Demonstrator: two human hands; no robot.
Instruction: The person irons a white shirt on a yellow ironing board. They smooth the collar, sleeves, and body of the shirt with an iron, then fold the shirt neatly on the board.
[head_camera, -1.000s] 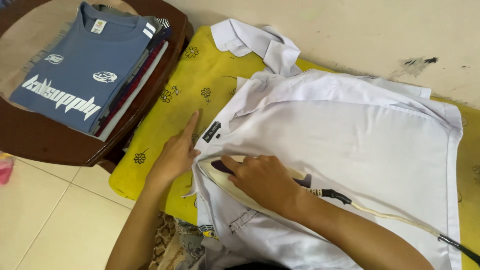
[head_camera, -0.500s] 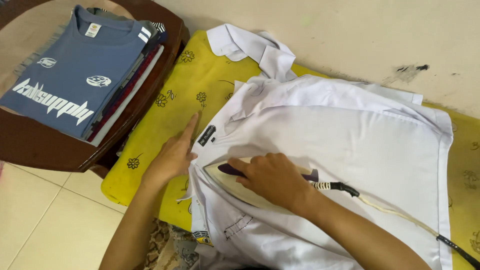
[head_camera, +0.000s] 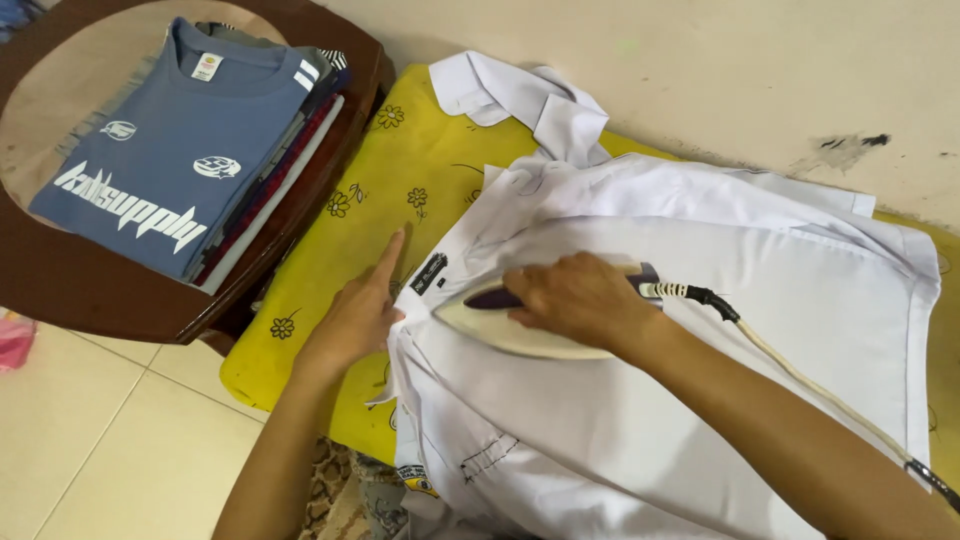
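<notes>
A yellow flowered pad (head_camera: 330, 300) is lying on the floor against the wall, and the white shirt (head_camera: 700, 300) is spreading across most of it, collar end toward the left near a dark round wooden counter (head_camera: 90, 290) that is carrying a stack of folded clothes (head_camera: 190, 160). The right hand (head_camera: 580, 298) is closing around the handle of the cream iron (head_camera: 500, 325), which is sitting flat on the shirt near its neck label (head_camera: 430, 273), nose pointing left. The left hand (head_camera: 355, 315) is lying open, palm down, forefinger stretched, pinning the shirt's edge on the pad. Judging by this, good work is calling for keeping that cloth taut, fingers well clear of the iron's nose, and the cord (head_camera: 800, 380) trailing right, off the fabric.
</notes>
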